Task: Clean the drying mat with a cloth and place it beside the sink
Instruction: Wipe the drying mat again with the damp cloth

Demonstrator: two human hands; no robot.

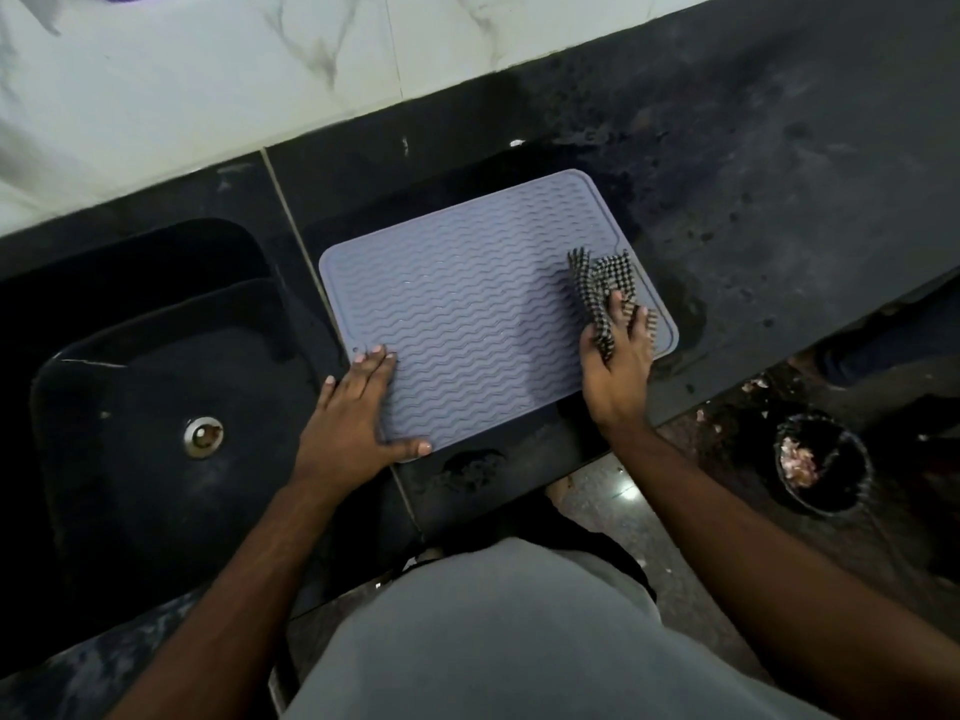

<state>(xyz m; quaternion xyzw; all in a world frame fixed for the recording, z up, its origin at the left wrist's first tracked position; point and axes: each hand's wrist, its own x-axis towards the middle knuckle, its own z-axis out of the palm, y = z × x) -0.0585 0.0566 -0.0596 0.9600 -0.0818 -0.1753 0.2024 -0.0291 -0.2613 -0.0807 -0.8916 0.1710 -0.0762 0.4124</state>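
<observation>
I see the drying mat (478, 304) lying flat on the dark counter (753, 200), just right of the sink (156, 366), its left edge close to the seam between sink and counter. My left hand (353, 407) lies flat on the mat's near left corner, fingers straight and spread, thumb along the near edge, pressing it down. My right hand (618, 366) is at the mat's near right corner, fingers curled round the checked cloth (602, 288), which is bunched and pressed onto the ribbed surface. The mat's middle lies bare between the two hands. A dark bin (821, 465) stands on the floor to the right.
</observation>
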